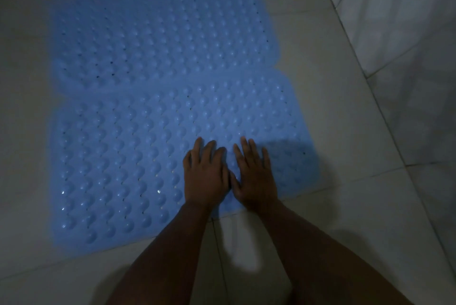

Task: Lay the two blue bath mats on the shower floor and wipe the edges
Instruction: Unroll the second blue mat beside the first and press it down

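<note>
While the light was dim, you had both palms down on the near blue mat (118, 161), close to its near-right part. Your left hand (206, 177) lay flat with fingers straight and slightly spread, pressing the bumpy surface; your right hand (255, 176) lay the same way just beside it, thumbs nearly touching, neither hand gripping anything. Both wrists crossed the mat's near edge, with your forearms coming in from the bottom of the view. The far blue mat (160, 33) lay flat beyond your fingertips, well clear of both hands, its near edge meeting the far edge of the near mat along a faint seam; I could not tell whether the two overlapped or only touched. The near mat sat shifted a little to the right of the far one. Both rested on the pale tiled floor (345, 206), and the tiled wall (407, 20) rose at the right, apart from the mats.
</note>
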Available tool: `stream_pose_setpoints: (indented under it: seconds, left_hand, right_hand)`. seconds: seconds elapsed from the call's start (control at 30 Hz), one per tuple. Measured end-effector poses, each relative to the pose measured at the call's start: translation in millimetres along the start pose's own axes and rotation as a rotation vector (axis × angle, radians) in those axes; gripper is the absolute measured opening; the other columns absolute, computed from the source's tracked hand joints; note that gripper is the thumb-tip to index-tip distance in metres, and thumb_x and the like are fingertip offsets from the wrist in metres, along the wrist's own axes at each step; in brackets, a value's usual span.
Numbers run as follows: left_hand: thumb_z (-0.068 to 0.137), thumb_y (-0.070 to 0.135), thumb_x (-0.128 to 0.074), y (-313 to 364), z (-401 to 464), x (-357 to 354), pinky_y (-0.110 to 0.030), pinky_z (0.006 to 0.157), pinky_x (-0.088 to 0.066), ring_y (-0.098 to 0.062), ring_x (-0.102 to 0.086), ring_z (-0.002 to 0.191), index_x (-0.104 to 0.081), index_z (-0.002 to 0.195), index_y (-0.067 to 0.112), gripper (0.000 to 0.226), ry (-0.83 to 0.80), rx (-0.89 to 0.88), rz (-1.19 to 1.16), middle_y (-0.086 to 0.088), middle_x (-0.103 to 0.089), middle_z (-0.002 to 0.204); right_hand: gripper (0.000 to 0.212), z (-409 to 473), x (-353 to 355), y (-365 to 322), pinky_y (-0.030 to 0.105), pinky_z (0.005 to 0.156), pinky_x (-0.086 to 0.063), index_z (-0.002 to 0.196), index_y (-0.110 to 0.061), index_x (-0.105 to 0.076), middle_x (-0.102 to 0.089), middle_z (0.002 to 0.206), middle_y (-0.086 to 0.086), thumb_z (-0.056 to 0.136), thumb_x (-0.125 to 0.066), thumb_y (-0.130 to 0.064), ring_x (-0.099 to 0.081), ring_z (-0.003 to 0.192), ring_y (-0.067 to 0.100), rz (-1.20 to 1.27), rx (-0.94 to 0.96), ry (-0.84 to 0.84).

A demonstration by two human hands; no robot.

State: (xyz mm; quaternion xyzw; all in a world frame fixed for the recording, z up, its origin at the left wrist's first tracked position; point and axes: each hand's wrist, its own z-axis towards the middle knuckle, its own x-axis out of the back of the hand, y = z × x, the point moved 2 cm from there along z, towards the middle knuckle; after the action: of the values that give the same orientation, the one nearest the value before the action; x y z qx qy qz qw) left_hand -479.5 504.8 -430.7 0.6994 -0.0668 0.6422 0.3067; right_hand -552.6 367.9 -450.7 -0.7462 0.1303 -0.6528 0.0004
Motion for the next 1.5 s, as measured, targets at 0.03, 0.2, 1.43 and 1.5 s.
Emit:
stream_pose_setpoints:
  seconds: [0.03,0.2,1.43,1.5]
  left_hand:
    - [0.091,0.033,-0.058,-2,0,-4,-0.057,0.117,-0.028,-0.035,-0.030,0.150,-0.062,0.133,0.020,0.044,0.024,0.009,0.011,-0.007,-0.053,0.148]
    - [0.095,0.032,-0.056,-8,9,-10,-0.061,0.121,-0.018,-0.034,-0.023,0.153,-0.057,0.140,0.023,0.046,0.087,0.028,0.037,-0.007,-0.046,0.155]
    - [0.094,0.048,-0.032,109,47,-42,-0.055,0.110,-0.029,-0.038,-0.037,0.145,-0.057,0.139,0.023,0.058,-0.326,-0.225,-0.035,-0.011,-0.044,0.156]
    - [0.088,0.034,-0.043,103,57,-23,-0.050,0.095,-0.041,-0.036,-0.058,0.124,-0.070,0.112,0.020,0.039,-0.146,-0.176,-0.072,-0.006,-0.066,0.123]
  right_hand:
    - [0.070,1,-2,1,0.056,0.123,-0.011,0.159,-0.016,-0.022,-0.006,0.169,0.009,0.099,-0.037,-0.050,-0.001,0.156,0.026,0.015,0.001,0.031]
    - [0.075,5,-4,2,0.056,0.124,-0.009,0.160,-0.017,-0.020,-0.004,0.169,0.008,0.098,-0.040,-0.055,-0.001,0.157,0.024,0.040,-0.002,0.033]
    - [0.039,72,106,134,0.044,0.080,-0.055,0.096,-0.015,-0.070,-0.072,0.099,0.009,0.091,-0.038,-0.037,-0.067,0.093,0.035,0.284,-0.159,0.026]
    - [0.044,58,101,130,0.045,0.087,-0.054,0.107,-0.015,-0.070,-0.070,0.109,0.012,0.090,-0.035,-0.036,-0.066,0.102,0.037,0.257,-0.207,0.017]
